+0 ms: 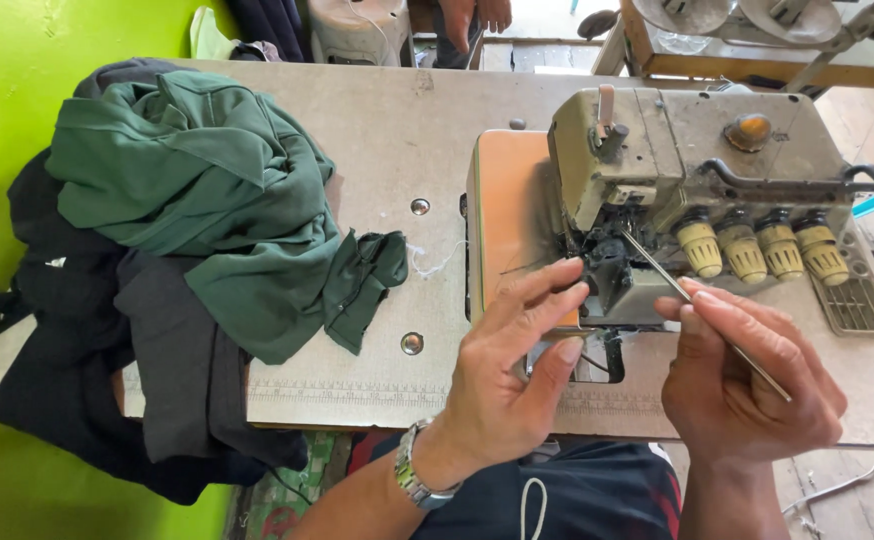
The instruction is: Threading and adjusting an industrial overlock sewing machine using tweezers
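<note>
Right hand (747,385) pinched thin metal tweezers (702,312), tips reaching into the needle area of the overlock sewing machine (697,185). Left hand (512,375), fingers loosely spread, touched the machine's front. Green garment (207,190) lay heaped well left of the machine.

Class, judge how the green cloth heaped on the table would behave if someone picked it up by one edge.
The green cloth would probably flop and drape: it lies in soft folds. Likely light, since it is thin. It might drag the dark cloth under it.
</note>
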